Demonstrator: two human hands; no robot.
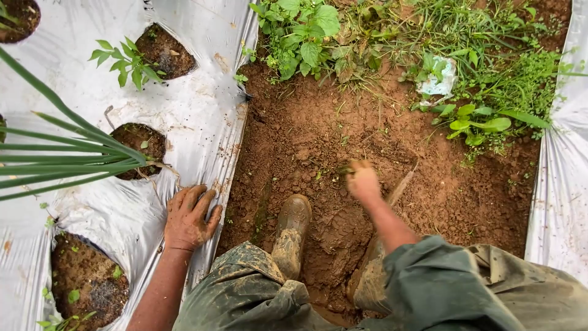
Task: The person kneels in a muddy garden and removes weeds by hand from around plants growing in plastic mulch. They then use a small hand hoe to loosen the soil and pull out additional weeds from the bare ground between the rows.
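My left hand [188, 218], muddy, lies flat with fingers spread on the silver plastic mulch sheet [202, 116] at its edge. My right hand [362, 179] is out over the brown soil path [306, 135], blurred, its fingers closed around a small tuft of green weed. A thin stick [404, 184] lies on the soil just right of that hand. My muddy rubber boot [291, 236] stands on the soil between both hands.
Round planting holes [162, 52] in the mulch hold soil and small seedlings. Long green onion-like leaves [67, 159] stretch in from the left. Weeds [306, 37] and a crumpled pale wrapper [438, 79] lie at the far end. Another mulch sheet [560, 184] runs along the right.
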